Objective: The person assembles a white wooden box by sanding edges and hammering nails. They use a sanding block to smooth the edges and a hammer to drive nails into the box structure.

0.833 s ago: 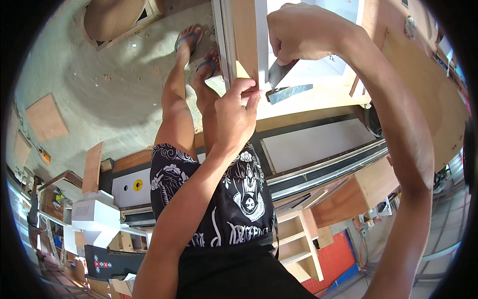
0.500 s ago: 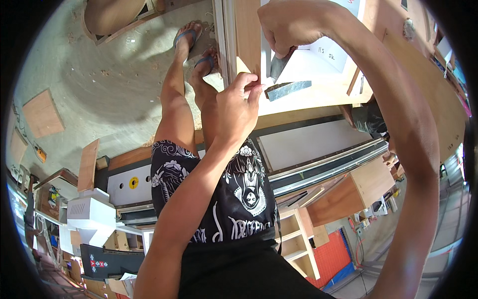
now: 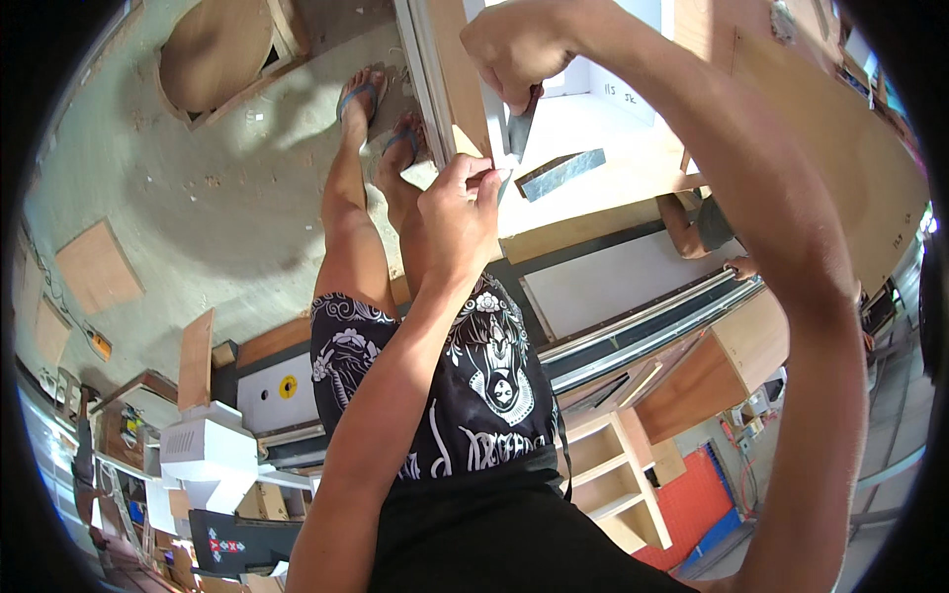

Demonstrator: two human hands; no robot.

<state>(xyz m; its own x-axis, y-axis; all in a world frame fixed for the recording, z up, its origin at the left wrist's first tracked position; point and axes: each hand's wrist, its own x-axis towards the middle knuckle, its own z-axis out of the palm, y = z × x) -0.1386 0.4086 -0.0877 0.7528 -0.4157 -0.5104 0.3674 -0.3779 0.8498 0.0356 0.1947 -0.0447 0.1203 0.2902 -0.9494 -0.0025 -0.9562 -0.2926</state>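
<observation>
The right grip [image 3: 521, 59] is holding a grey blade [image 3: 521, 133], its tip pointing down toward the left grip [image 3: 463, 208], which is holding thumb and forefinger close together at the end of a white strip [image 3: 494, 128]. Just beside them, a dark block [image 3: 563, 175] is lying on the bench [image 3: 628, 188] near a white box [image 3: 583, 114]. Farther right, a co-worker's hand [image 3: 741, 268] is resting by a metal rail [image 3: 652, 316].

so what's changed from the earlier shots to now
The right hand has moved left relative to the dark block; its blade now stands more upright in the picture. More of another person's arm shows. Nothing visibly taken up or let go: the right hand keeps the blade, the left hand its pinched pose.
</observation>
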